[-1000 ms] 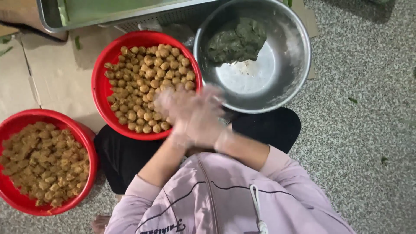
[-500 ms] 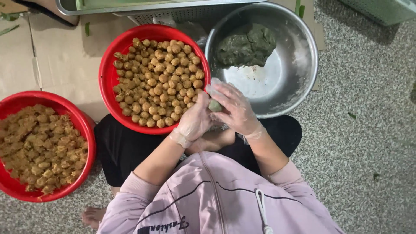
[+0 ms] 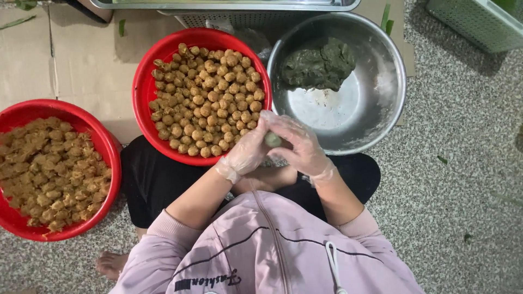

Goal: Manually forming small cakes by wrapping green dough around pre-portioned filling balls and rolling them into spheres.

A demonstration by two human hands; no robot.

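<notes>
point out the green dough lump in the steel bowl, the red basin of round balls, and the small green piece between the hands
green dough lump (image 3: 320,66), head view, middle of the mound.
red basin of round balls (image 3: 143,81), head view, its bare left rim.
small green piece (image 3: 272,140), head view, the part showing between the gloved hands.

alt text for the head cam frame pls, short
Seen from above, a seated person's gloved left hand and right hand press a small green dough piece between them. Ahead sit a red bowl of brown balls, a steel bowl of green dough, and another red bowl.
</notes>
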